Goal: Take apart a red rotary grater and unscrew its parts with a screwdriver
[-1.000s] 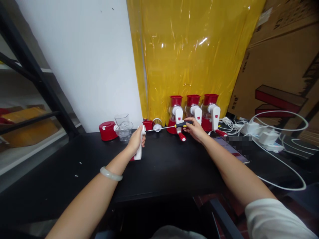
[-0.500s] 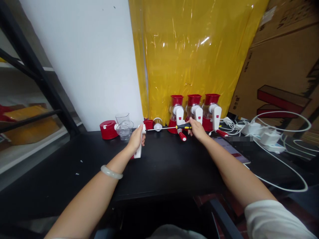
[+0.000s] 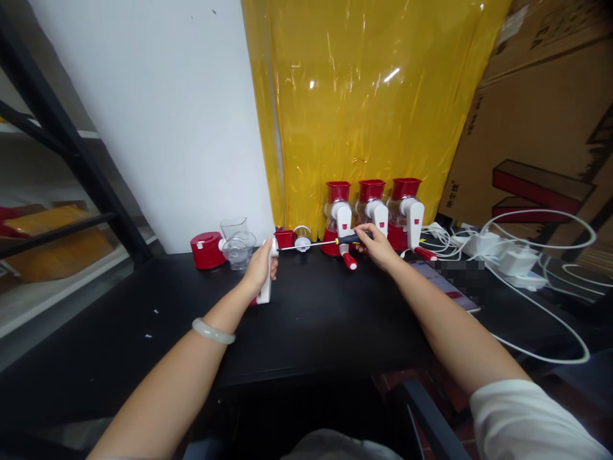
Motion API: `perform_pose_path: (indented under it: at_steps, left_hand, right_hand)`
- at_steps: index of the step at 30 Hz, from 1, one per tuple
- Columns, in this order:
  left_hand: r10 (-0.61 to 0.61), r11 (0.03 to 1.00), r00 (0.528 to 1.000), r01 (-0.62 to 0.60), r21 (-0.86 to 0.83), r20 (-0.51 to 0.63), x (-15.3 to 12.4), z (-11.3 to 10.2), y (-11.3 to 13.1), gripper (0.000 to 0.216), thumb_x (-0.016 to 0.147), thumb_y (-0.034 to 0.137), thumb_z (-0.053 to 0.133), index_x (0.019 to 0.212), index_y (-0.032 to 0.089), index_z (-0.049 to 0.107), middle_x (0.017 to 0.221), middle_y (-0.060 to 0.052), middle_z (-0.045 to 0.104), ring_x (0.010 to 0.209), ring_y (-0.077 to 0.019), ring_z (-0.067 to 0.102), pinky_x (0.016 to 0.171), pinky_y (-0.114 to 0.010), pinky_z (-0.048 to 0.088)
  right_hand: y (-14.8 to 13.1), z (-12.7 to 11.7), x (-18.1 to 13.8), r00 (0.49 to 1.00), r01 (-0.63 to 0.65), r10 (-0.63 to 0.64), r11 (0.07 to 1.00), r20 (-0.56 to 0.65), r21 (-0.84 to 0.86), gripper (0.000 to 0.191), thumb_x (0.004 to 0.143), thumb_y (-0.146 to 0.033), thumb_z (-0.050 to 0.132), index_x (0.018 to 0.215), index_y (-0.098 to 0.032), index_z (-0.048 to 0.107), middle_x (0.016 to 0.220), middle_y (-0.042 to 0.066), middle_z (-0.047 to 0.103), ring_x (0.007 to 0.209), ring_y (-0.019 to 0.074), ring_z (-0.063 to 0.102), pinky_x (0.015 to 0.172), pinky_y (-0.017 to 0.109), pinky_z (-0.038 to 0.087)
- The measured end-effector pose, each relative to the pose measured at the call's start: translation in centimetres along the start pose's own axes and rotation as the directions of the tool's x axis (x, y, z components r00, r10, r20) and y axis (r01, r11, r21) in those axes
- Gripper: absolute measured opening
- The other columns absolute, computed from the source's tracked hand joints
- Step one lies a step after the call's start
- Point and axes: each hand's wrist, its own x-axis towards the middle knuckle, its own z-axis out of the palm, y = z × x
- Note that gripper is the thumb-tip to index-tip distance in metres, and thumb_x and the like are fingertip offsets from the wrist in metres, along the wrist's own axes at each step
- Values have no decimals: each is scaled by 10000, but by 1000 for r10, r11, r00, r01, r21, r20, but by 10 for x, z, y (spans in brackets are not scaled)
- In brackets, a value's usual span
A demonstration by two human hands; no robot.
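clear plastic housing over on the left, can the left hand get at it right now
Probably not without letting go: the left hand is closed round a long white plastic crank arm. Otherwise the way looks free, with the clear plastic housing standing beyond and left of that hand.

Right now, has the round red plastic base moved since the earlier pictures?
No; judged against the tall white board behind it, the red base sits in the same spot.

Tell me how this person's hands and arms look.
The left hand and right hand are ungloved. A smooth, pale bangle circles the left forearm; the right wrist is bare. A pale short sleeve shows on the right arm; the left sleeve can't be made out.
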Motion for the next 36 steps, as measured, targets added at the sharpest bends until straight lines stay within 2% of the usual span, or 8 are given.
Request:
perform_pose_path:
  at_steps: [4, 10, 17, 23, 26, 29, 32, 36]
  left_hand:
    - [-22, 1000, 1000, 22, -18, 6, -1, 0, 2, 505, 837, 723, 488, 714, 237, 428, 429, 83, 393, 314, -98, 348, 344, -220, 329]
    - [-44, 998, 999, 45, -45, 25, -1, 0, 2, 526, 834, 732, 486, 688, 230, 430, 434, 80, 386, 319, -90, 336, 349, -221, 334]
    - [-66, 995, 997, 69, -74, 42, -2, 0, 3, 535, 835, 739, 479, 692, 224, 448, 433, 79, 385, 323, -89, 323, 350, -221, 329]
    - [-71, 995, 996, 74, -64, 45, -1, 0, 2, 526, 855, 729, 454, 697, 227, 448, 431, 83, 371, 320, -92, 319, 349, -223, 333]
    - [27, 999, 1000, -27, 19, 2, -1, 0, 1, 498, 857, 707, 484, 709, 233, 441, 447, 77, 395, 330, -100, 352, 354, -223, 352]
    - [99, 992, 995, -98, 86, -15, -2, 0, 1, 469, 866, 681, 496, 737, 232, 461, 468, 70, 419, 347, -108, 384, 360, -224, 370]
    - [113, 989, 993, -112, 93, -11, -3, -1, 2, 463, 868, 678, 490, 756, 230, 472, 472, 71, 420, 348, -111, 383, 357, -229, 378]
    - [99, 993, 995, -98, 69, -2, -2, -1, 1, 478, 856, 697, 489, 755, 231, 468, 465, 78, 407, 341, -108, 373, 352, -230, 375]
  right_hand:
    - [1, 1, -1, 999, -38, 35, 994, 23, 106, 488, 679, -609, 777, 938, -236, 599, 841, -18, 616, 600, 95, 559, 524, 244, 474]
    - [-4, -2, -3, 991, -103, 79, 964, 107, 244, 478, 659, -514, 830, 989, -256, 598, 805, -36, 608, 606, 92, 562, 573, 249, 484]
    - [-11, -6, -6, 985, -127, 86, 949, 152, 290, 499, 625, -447, 860, 994, -261, 580, 824, -35, 627, 635, 100, 583, 614, 263, 500]
    - [-10, -4, -3, 992, -95, 82, 984, 92, 149, 460, 671, -576, 791, 907, -245, 576, 730, -22, 638, 566, 128, 589, 559, 286, 490]
    - [-7, -4, -2, 996, -74, 75, 997, 57, -25, 542, 779, -780, 562, 805, -239, 577, 540, -15, 574, 458, 150, 542, 469, 295, 431]
    - [-6, -6, -3, 997, -44, 57, 979, 61, -198, 637, 821, -845, 402, 707, -238, 556, 415, -22, 482, 369, 143, 447, 410, 293, 351]
    - [-7, -7, -4, 997, -3, 22, 963, 69, -268, 619, 807, -833, 463, 645, -237, 513, 409, -30, 466, 369, 131, 425, 405, 282, 332]
    - [-5, -5, -2, 996, 22, -3, 976, 87, -218, 600, 764, -825, 541, 650, -237, 509, 433, -44, 473, 383, 117, 424, 415, 270, 342]
